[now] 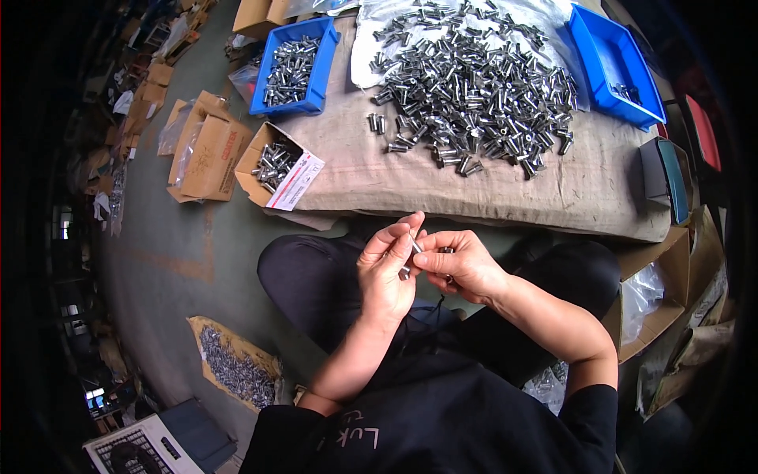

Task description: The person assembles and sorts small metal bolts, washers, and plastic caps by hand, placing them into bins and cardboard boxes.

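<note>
My left hand (384, 276) and my right hand (467, 267) meet above my lap, just off the near edge of the cloth-covered table. Between their fingertips is a small shiny headed metal pin (416, 246), pinched by both. Another bit of metal (405, 273) shows by my left palm. My right hand's curled fingers also hold metal pins (448, 278), partly hidden. Ahead on the table lies a large heap of similar metal pins (482, 91), with a few loose ones (377, 123) at its left.
A blue bin (322, 75) of pins and an open carton (254, 183) of them stand at left. Another blue bin (604, 75) at right holds a few. Cardboard boxes (207, 150) flank the table. A tray of small metal parts (237, 367) lies on the floor at lower left.
</note>
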A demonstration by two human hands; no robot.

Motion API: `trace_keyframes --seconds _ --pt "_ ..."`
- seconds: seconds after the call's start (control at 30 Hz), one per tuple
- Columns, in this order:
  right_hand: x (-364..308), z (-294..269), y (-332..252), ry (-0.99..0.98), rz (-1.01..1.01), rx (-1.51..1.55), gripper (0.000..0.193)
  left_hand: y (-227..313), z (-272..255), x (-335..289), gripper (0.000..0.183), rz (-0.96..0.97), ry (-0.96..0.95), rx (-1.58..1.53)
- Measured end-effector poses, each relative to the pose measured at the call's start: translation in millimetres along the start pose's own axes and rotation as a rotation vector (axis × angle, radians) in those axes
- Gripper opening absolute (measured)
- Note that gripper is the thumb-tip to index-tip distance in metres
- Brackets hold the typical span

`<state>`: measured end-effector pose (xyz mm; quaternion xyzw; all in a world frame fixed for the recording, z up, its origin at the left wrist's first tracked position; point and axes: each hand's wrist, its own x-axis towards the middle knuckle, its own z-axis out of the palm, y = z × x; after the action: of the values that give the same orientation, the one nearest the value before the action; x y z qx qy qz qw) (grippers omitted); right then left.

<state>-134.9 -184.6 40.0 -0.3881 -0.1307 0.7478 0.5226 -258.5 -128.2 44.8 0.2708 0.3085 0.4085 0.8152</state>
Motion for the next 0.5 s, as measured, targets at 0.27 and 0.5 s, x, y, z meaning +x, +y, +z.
trace_keyframes --seconds 0.27,0.5 --pt "-5 2 -5 0.182 -0.360 -0.411 0.018 12 -10 0 0.023 0.083 -0.005 0.245" --pt "-10 4 -9 0.219 -0.596 -0.886 0.020 14 -12 -6 0.027 0.139 -0.049 0.571"
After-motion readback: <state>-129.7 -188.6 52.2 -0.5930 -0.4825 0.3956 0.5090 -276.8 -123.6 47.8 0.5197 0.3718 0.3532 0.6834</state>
